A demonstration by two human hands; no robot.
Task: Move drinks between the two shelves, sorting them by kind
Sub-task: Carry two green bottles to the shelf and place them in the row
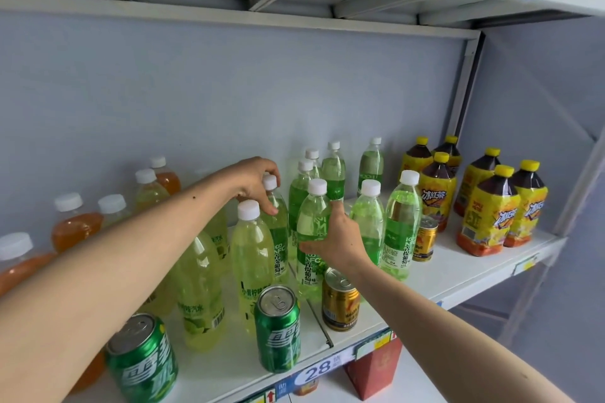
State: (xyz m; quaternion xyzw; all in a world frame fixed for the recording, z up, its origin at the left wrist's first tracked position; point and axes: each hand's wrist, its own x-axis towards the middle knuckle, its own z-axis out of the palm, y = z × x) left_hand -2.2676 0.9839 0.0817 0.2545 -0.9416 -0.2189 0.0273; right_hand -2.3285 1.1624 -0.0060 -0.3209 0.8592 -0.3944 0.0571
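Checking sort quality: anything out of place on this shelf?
Yes. Two gold cans stand among the green grape bottles, and two green cans sit before the lime bottles. Nothing is spilled or tipped.

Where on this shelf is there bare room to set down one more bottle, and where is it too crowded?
Free: the white shelf front right, between the gold can and the iced tea bottles; a smaller gap between the front green can and the nearer gold can. Crowded: the middle, where the left hand and right hand grip green bottles, and the left side.
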